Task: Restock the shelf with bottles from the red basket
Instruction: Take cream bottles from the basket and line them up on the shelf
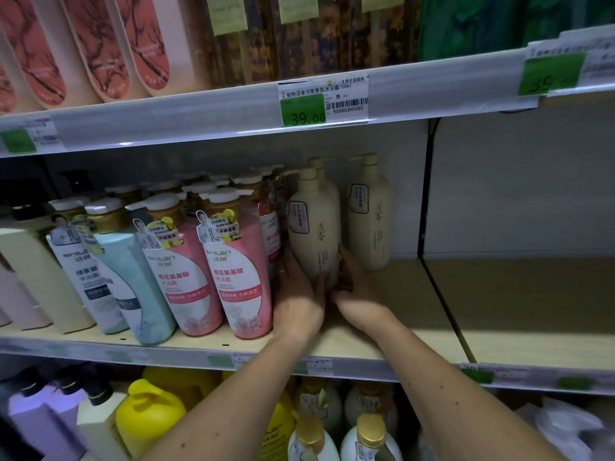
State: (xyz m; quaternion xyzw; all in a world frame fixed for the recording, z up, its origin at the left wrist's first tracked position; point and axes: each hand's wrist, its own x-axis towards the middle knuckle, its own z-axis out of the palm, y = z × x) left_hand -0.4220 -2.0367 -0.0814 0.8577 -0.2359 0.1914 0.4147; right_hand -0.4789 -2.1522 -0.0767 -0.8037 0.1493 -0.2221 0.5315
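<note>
Being seated on shelf at 12 o'clock: cream bottle, gripped low by left hand & right hand. Judged heavy, rigid, slick; base hold advised.

I can't see the base of the cream bottle, since my left hand and right hand cover it, and a second cream bottle directly behind it shows only its pump. Above it, the upper-shelf bottles are cut off at the top edge. Small print on the price tag overhead is unreadable.
</note>
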